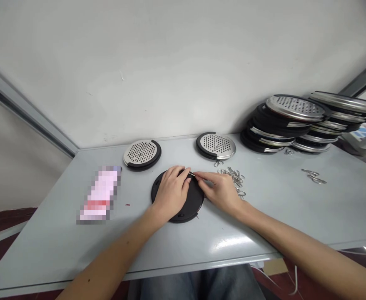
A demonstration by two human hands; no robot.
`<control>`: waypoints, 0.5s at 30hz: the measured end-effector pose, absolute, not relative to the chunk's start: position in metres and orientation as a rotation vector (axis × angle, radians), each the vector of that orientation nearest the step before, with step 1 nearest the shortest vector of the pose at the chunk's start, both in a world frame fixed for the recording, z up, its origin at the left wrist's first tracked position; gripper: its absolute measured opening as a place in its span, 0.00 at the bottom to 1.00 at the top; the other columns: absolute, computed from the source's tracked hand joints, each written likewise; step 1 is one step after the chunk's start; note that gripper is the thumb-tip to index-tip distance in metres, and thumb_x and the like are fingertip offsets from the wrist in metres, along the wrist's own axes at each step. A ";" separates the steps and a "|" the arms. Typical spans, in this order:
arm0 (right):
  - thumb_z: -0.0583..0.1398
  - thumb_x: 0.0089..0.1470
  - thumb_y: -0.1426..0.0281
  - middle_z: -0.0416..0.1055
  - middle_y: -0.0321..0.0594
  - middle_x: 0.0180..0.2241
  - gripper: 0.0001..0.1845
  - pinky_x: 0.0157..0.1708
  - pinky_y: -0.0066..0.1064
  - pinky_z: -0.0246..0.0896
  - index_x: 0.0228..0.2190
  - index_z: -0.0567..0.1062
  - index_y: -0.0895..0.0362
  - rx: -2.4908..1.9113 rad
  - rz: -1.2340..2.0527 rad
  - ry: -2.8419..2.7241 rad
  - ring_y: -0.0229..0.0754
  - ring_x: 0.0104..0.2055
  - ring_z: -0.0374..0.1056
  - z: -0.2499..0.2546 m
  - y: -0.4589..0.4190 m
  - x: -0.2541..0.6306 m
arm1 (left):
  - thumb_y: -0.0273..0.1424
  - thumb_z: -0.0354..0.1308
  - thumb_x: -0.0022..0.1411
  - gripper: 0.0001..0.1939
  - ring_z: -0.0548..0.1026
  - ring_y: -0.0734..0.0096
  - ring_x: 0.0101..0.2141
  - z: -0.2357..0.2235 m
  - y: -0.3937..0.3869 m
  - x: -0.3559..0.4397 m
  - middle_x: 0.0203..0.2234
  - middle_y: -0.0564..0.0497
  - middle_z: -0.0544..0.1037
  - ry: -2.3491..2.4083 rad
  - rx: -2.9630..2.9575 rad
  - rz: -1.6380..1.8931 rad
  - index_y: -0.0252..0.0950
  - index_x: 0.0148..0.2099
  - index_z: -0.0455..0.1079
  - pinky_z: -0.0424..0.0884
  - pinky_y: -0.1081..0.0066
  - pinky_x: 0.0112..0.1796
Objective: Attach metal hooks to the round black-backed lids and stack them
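Both hands, left hand and right hand, on unlabelled black disc.

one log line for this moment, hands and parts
left hand: pressing flat round black disc | right hand: pinching small wire clip at disc rim | beside: loose wire clip pile

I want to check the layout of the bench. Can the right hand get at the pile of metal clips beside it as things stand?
Probably yes. The right hand rests at the edge of the black disc, and the pile of metal clips lies on the bare table just beyond its knuckles, with nothing between them.
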State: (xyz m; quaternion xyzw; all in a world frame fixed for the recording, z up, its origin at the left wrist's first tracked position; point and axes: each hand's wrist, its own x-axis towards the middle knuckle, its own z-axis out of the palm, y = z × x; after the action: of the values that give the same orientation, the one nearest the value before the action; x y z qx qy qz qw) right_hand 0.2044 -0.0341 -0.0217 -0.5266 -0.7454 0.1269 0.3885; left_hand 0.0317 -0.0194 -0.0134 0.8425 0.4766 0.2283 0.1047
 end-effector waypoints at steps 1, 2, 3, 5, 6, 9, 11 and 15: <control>0.57 0.55 0.74 0.79 0.39 0.36 0.13 0.38 0.34 0.70 0.39 0.79 0.54 -1.329 0.319 -1.907 0.44 0.36 0.75 -0.021 -0.034 0.204 | 0.29 0.44 0.69 0.18 0.65 0.60 0.54 -0.013 -0.019 0.032 0.52 0.44 0.70 1.402 2.490 0.670 0.35 0.58 0.64 0.63 0.57 0.55; 0.57 0.55 0.74 0.79 0.40 0.36 0.13 0.39 0.35 0.70 0.39 0.79 0.54 -1.318 0.314 -1.911 0.44 0.36 0.75 -0.021 -0.034 0.204 | 0.29 0.44 0.69 0.18 0.65 0.60 0.54 -0.013 -0.019 0.032 0.52 0.44 0.70 1.402 2.494 0.667 0.35 0.58 0.64 0.63 0.57 0.55; 0.57 0.55 0.74 0.79 0.41 0.36 0.13 0.39 0.35 0.69 0.39 0.79 0.55 -1.307 0.312 -1.909 0.44 0.37 0.74 -0.020 -0.033 0.204 | 0.28 0.44 0.69 0.18 0.65 0.60 0.54 -0.013 -0.019 0.032 0.52 0.44 0.70 1.402 2.498 0.663 0.35 0.58 0.64 0.63 0.57 0.55; 0.57 0.55 0.74 0.78 0.42 0.36 0.12 0.39 0.35 0.69 0.38 0.79 0.56 -1.290 0.311 -1.899 0.44 0.37 0.73 -0.020 -0.032 0.204 | 0.28 0.44 0.68 0.19 0.65 0.60 0.54 -0.014 -0.019 0.032 0.52 0.44 0.70 1.405 2.505 0.660 0.35 0.58 0.64 0.63 0.58 0.55; 0.57 0.55 0.74 0.77 0.42 0.36 0.12 0.39 0.35 0.68 0.38 0.79 0.56 -1.283 0.311 -1.897 0.43 0.37 0.73 -0.020 -0.032 0.204 | 0.28 0.44 0.68 0.19 0.65 0.60 0.54 -0.014 -0.019 0.032 0.52 0.44 0.70 1.407 2.508 0.660 0.35 0.58 0.64 0.63 0.57 0.54; 0.56 0.56 0.74 0.76 0.42 0.34 0.13 0.38 0.35 0.67 0.39 0.79 0.55 -1.292 0.309 -1.921 0.43 0.36 0.71 -0.021 -0.031 0.204 | 0.28 0.44 0.68 0.19 0.65 0.60 0.54 -0.014 -0.020 0.031 0.51 0.44 0.70 1.402 2.519 0.668 0.37 0.58 0.64 0.63 0.57 0.54; 0.56 0.56 0.74 0.75 0.42 0.33 0.14 0.36 0.34 0.67 0.40 0.79 0.55 -1.302 0.302 -1.950 0.43 0.34 0.71 -0.022 -0.032 0.204 | 0.28 0.44 0.68 0.19 0.66 0.60 0.54 -0.014 -0.020 0.031 0.51 0.44 0.70 1.397 2.525 0.669 0.37 0.59 0.63 0.64 0.57 0.54; 0.55 0.56 0.75 0.73 0.42 0.32 0.15 0.35 0.33 0.66 0.44 0.78 0.55 -1.297 0.220 -2.016 0.42 0.34 0.69 -0.025 -0.032 0.204 | 0.27 0.44 0.68 0.19 0.66 0.60 0.54 -0.014 -0.020 0.032 0.51 0.44 0.70 1.406 2.529 0.663 0.37 0.59 0.63 0.64 0.57 0.54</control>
State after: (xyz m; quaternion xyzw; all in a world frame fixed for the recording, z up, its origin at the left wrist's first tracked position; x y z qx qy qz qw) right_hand 0.2038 -0.0322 -0.0255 -0.5029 -0.7816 0.0855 0.3591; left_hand 0.0316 -0.0202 -0.0139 0.8487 0.4719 0.2225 0.0865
